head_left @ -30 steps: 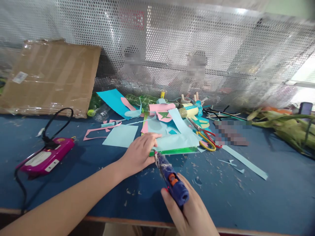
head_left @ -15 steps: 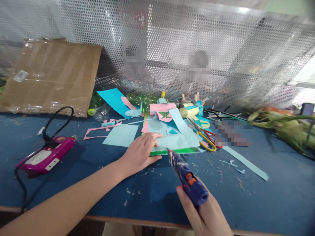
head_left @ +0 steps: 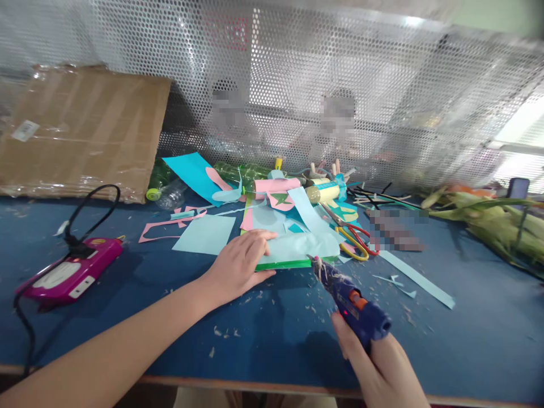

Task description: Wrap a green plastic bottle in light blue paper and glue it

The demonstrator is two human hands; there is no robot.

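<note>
My right hand (head_left: 374,357) is closed round a dark blue hot glue gun (head_left: 348,297) with an orange part and a small red light. Its nozzle, strung with glue threads, meets the green front edge (head_left: 284,263) of a piece covered in light blue paper (head_left: 297,246). At that piece's left end, my left hand (head_left: 244,258) grips it, fingers on top and thumb at the front below. Scissors (head_left: 352,235) with red and yellow handles lie just beyond its right end. A light blue paper sheet (head_left: 204,233) rests left of my left hand.
A magenta power strip (head_left: 72,272) with a black cable sits at the left. Cardboard (head_left: 85,130) leans on the perforated metal screen (head_left: 289,68). Plastic bottles, coloured paper and a pink-wrapped roll (head_left: 276,186) lie behind my hands. Corn husks (head_left: 501,221) are at the right, near a paper strip (head_left: 419,279).
My right hand has moved the glue gun to the right, its nozzle sliding along the green edge. My left hand keeps its hold on the paper-covered piece. The view has shifted slightly.
</note>
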